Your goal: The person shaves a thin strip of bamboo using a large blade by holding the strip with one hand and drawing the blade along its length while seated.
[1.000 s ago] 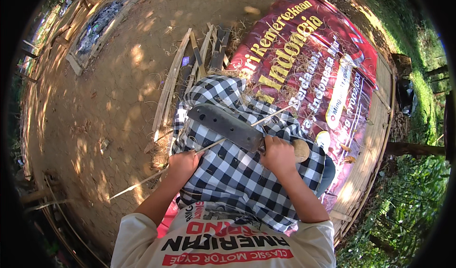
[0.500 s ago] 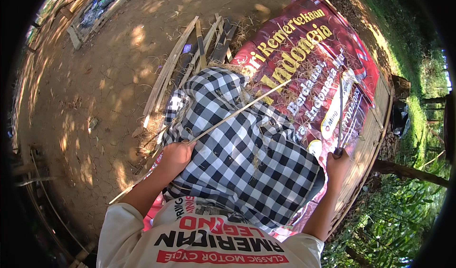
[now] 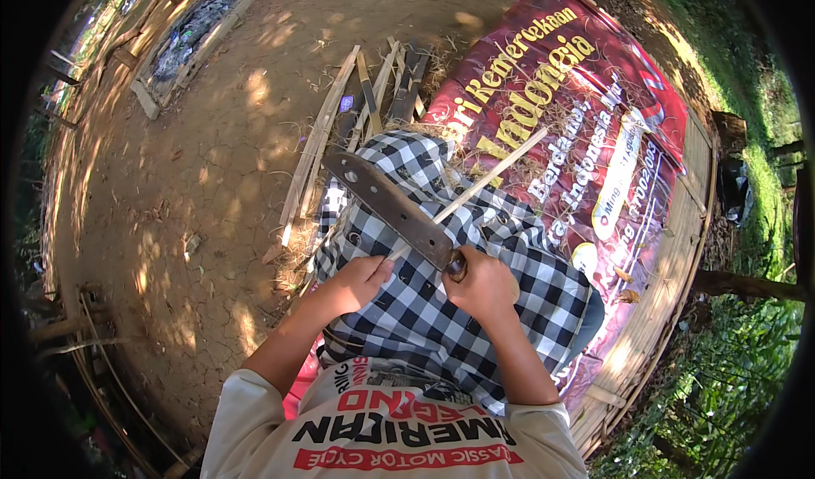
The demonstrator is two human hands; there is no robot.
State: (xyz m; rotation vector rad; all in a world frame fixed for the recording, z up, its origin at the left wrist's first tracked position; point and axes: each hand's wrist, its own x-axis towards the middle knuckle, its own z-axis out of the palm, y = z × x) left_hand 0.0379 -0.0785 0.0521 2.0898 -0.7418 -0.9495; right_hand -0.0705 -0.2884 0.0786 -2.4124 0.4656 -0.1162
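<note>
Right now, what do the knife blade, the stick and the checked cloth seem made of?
Knife blade: metal, probably steel; flat, rigid, dull brown-grey face.
Stick: wood or bamboo, I can't tell which; pale, straw-coloured, apparently unvarnished.
Checked cloth: woven fabric, perhaps cotton; matte, falling in soft folds.

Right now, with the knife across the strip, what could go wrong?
The left hand grips the strip close to where the knife crosses it, so a slip might cut that hand.
The right hand holds the knife above the checkered cloth over the lap; an overrun could slice the cloth, perhaps the leg underneath.
</note>
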